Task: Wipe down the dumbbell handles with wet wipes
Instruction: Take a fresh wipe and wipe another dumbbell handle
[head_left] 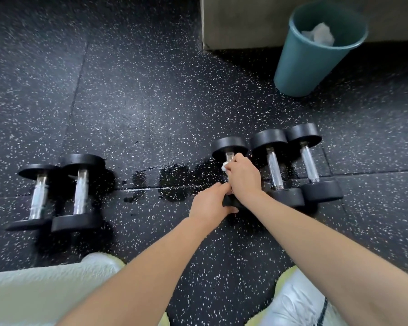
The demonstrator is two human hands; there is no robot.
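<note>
Lying on the speckled black floor (139, 90), the dumbbell (230, 147) under the hands is found in the middle of the view, just left of two more dumbbells (275, 165) set side by side. Its handle is gripped by the right hand (244, 176), whose fingers (239, 158) are curled round the steel with a white wet wipe (225, 166) bunched beneath them; a corner of the wipe is seen at the left edge of the hand. The near head (229, 202) of the same dumbbell is held by the left hand (210, 203), with fingers and thumb wrapped over its black rim. A dark wet patch (174, 177) is spread on the floor to the left of it. Another pair of dumbbells (80, 191) is laid well apart at the far left. A teal bin (311, 60) with crumpled white tissue (319, 34) inside is stood beyond, against a grey block (245, 20).
</note>
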